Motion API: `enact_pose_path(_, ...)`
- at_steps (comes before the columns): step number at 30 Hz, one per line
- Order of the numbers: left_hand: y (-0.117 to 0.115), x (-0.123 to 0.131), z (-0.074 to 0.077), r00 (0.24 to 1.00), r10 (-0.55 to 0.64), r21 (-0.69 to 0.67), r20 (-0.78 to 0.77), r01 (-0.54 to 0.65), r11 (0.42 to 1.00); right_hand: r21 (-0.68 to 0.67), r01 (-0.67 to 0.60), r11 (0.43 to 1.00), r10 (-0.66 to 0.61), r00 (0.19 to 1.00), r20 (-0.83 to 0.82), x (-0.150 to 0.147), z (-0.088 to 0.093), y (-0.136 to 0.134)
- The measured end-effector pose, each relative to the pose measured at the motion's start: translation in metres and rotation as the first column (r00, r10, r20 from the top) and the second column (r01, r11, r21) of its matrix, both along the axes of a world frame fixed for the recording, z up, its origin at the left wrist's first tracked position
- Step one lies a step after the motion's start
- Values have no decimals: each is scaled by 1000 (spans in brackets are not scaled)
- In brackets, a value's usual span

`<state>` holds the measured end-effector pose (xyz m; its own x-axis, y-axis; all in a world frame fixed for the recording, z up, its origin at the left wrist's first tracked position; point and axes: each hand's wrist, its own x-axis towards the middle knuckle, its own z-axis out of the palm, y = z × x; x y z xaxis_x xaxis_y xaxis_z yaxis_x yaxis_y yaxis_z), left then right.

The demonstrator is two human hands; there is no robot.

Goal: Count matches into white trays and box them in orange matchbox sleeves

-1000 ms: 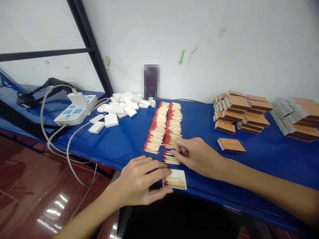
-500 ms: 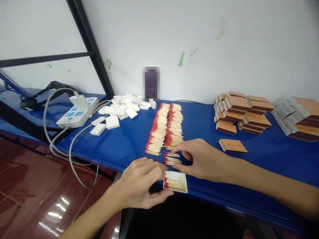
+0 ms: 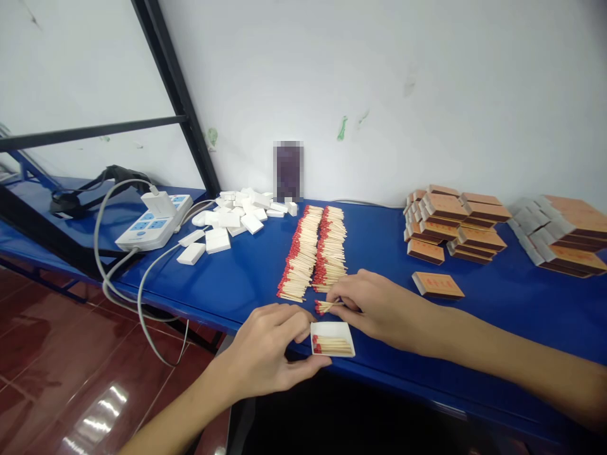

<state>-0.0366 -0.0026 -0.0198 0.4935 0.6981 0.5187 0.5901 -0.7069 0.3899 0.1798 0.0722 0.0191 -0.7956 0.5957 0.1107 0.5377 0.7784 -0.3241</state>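
A small white matchbox tray [image 3: 332,340] lies at the near edge of the blue table [image 3: 379,246], with a few red-tipped matches in it. My left hand [image 3: 271,355] grips the tray's left end between thumb and fingers. My right hand [image 3: 367,304] sits just behind the tray, its fingers pinched on a small bunch of matches [image 3: 323,306]. Beyond them lie two long rows of matches [image 3: 313,249], heads to the left.
A heap of white inner trays [image 3: 232,215] lies at the back left by a power strip [image 3: 154,221] with grey cables. Stacks of orange matchbox sleeves [image 3: 453,224] stand at the right, one single sleeve [image 3: 437,285] lying nearer. More boxes [image 3: 562,240] sit far right.
My right hand has gathered the loose matches by the rows into a pinched bunch and drawn them toward the tray. My left hand stays on the tray.
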Motion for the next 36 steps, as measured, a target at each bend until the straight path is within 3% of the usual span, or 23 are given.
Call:
enact_pose_path(6, 1, -1, 2, 998, -56, -4, 14, 56, 998, -233, 36, 972, -46, 998, -36, 2, 9, 10)
enact_pose_path(11, 0, -2, 2, 999, -43, -68, 16, 44, 997, -351, 41, 935, -45, 999, -2, 3, 17, 9)
enact_pose_path(19, 1, -3, 3, 999, -37, -127, 9, 38, 991, -295, 101, 950, -72, 992, 108, 7, 19, 5)
enact_pose_path(26, 1, -1, 3, 999, -35, -134, 25, 38, 990, -296, 107, 949, -97, 994, 50, 8, 21, 7)
enact_pose_path(36, -1, -1, 3, 1000, 7, -146, 8, -6, 989, -290, 151, 945, -139, 988, 62, 11, 40, 1)
